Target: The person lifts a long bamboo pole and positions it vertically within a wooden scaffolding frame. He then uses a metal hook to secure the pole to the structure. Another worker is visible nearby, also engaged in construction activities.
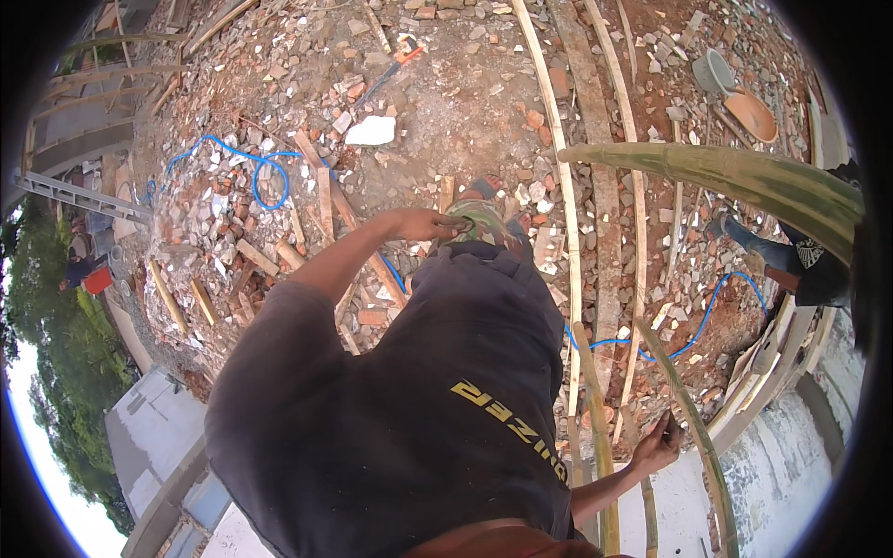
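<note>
My left hand is at the thigh of my camouflage trousers, just beyond the hem of my dark T-shirt. Its fingers are drawn together on the cloth; the fingertips are partly hidden. Off to the right, my right hand is held out from my body between upright bamboo poles. Its fingers are partly bent and apart, and nothing shows in them. Beside it stand a green bamboo pole and a yellowish bamboo pole; the hand appears apart from both.
Broken brick and rubble cover the ground. Long wooden strips run ahead. At right, a thick bamboo pole juts in beside another person's leg. A blue hose, handsaw, basins and ladder lie around.
</note>
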Demonstrator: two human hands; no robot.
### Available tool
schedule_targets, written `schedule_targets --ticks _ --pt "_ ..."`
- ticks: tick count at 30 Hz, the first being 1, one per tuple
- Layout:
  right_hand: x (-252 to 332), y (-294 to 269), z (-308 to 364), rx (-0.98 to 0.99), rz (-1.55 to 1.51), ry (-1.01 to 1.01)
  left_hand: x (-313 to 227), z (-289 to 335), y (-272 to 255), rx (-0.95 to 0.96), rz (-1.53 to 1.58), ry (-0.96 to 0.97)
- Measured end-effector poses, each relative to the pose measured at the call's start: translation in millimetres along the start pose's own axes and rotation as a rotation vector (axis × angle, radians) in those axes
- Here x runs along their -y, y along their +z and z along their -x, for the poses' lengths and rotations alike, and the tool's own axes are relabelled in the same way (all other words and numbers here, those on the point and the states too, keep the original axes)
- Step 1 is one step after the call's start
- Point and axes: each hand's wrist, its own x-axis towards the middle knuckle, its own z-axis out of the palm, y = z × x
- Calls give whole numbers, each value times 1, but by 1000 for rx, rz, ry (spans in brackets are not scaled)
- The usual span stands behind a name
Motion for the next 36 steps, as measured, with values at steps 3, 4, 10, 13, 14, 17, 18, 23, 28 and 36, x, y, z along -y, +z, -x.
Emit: schedule_targets --ticks 3,4,10,13,14,17,18,23,28,36 --pt "12 4 -14 -51 -25 -115 -10 -40 -16 63 -209 -3" --pt "18 3 -19 -46 -20 -144 -21 -49 -20 73 -287 -16" --pt "20 4 -8 -85 -73 -93 -102 -9 -58 77 -34 -213" --pt "25 4 3 -102 -63 -68 -68 -9 -55 40 336 -200" --pt "21 7 6 -99 -54 -89 -52 -12 -50 32 464 -199" --pt "11 14 23 -64 -66 -92 -41 -25 -42 -14 666 -184" --pt "7 21 26 -76 -86 -104 -52 -33 -38 -44 626 -163" --pt "32 17 22 -131 -139 -145 -84 -57 -35 -181 -95 -20" --pt "63 -22 3 -139 -174 -249 -172 -58 -48 -361 -325 368" --pt "118 -68 -21 -201 -221 -591 -386 58 16 -118 -372 1112"
